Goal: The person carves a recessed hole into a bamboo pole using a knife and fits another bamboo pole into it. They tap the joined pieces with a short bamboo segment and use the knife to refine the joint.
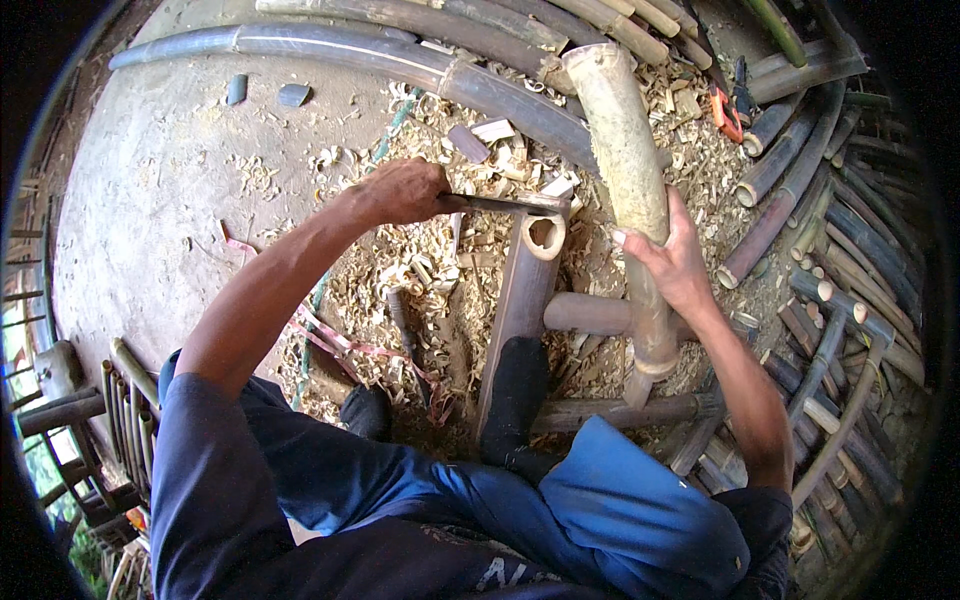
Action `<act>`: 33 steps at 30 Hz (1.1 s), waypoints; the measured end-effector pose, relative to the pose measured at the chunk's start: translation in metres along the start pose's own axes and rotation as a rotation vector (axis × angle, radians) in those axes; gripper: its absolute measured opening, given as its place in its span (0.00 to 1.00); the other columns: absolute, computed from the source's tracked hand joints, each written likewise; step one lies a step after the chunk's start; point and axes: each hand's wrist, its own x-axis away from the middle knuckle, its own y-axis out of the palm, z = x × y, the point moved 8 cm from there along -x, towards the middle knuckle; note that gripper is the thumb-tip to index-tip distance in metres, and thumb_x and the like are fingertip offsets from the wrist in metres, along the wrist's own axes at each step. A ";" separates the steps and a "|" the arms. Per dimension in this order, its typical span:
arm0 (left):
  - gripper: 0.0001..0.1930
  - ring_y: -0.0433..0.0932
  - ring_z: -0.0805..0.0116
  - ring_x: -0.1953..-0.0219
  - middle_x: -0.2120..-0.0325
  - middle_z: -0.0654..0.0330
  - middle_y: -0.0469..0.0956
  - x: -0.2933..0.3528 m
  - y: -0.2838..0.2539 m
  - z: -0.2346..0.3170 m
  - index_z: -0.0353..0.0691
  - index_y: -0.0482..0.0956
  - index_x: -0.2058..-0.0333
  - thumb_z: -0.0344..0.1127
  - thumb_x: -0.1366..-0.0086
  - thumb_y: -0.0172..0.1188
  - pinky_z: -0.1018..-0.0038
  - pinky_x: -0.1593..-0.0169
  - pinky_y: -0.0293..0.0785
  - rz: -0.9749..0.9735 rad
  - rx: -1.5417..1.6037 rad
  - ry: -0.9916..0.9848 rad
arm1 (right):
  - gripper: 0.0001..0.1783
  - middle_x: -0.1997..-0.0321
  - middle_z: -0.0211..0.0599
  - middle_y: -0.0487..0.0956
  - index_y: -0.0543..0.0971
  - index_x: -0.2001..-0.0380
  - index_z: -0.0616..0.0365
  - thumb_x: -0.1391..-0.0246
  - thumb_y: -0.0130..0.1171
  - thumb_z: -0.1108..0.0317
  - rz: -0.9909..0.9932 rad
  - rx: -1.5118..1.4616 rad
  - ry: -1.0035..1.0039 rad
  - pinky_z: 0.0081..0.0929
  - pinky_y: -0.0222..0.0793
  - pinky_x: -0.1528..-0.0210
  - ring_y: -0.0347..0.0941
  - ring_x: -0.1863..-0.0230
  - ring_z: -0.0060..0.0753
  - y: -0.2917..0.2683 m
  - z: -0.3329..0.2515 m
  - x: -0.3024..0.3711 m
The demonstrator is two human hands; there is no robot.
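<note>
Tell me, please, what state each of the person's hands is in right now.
Left hand: closed, holding a dark-bladed tool.
Right hand: holding a pale bamboo tube, thumb against its side.

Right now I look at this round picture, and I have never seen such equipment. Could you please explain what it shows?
There is no machine here, only a person's two bare hands. The single picture comes from a wide fisheye camera worn on the head, looking down, so straight edges bend near the rim. The left hand grips a dark blade, which reaches across the end of a hollow bamboo piece. The right hand holds a thick, pale bamboo tube. On the ground lie many curled shavings, long bamboo poles and, at the upper right, an orange tool.
</note>
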 end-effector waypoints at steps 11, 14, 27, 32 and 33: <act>0.29 0.75 0.61 0.83 0.86 0.55 0.77 -0.009 0.021 -0.015 0.37 0.84 0.76 0.60 0.31 0.57 0.60 0.73 0.73 -0.167 0.074 -0.084 | 0.43 0.45 0.55 0.76 0.64 0.38 0.68 0.53 0.69 0.58 -0.266 0.311 0.331 0.38 0.71 0.40 0.77 0.47 0.46 0.033 0.014 0.022; 0.29 0.76 0.62 0.82 0.85 0.56 0.77 -0.014 0.019 -0.017 0.38 0.85 0.75 0.60 0.31 0.57 0.61 0.72 0.74 -0.165 0.178 -0.056 | 0.41 0.53 0.53 0.80 0.67 0.43 0.67 0.57 0.72 0.56 -0.064 0.051 0.144 0.39 0.73 0.47 0.79 0.53 0.44 0.028 0.007 0.020; 0.16 0.80 0.59 0.66 0.69 0.60 0.77 0.117 0.013 -0.045 0.46 0.78 0.61 0.47 0.41 0.70 0.61 0.60 0.77 0.297 -0.181 -0.100 | 0.54 0.45 0.47 0.78 0.56 0.31 0.60 0.59 0.75 0.63 0.012 -0.164 0.518 0.37 0.76 0.43 0.78 0.48 0.37 -0.042 0.100 0.061; 0.20 0.78 0.49 0.60 0.64 0.53 0.76 0.155 0.011 -0.104 0.45 0.76 0.54 0.41 0.43 0.70 0.57 0.55 0.75 0.361 -0.182 -0.322 | 0.49 0.47 0.44 0.78 0.63 0.36 0.59 0.62 0.76 0.66 0.307 -0.046 0.598 0.35 0.74 0.45 0.77 0.51 0.38 -0.109 0.194 0.052; 0.22 0.78 0.48 0.58 0.62 0.52 0.76 0.159 0.008 -0.107 0.46 0.75 0.52 0.40 0.44 0.70 0.57 0.53 0.74 0.349 -0.180 -0.370 | 0.50 0.47 0.45 0.78 0.63 0.36 0.59 0.63 0.76 0.67 0.338 -0.020 0.586 0.35 0.74 0.46 0.77 0.51 0.39 -0.122 0.204 0.042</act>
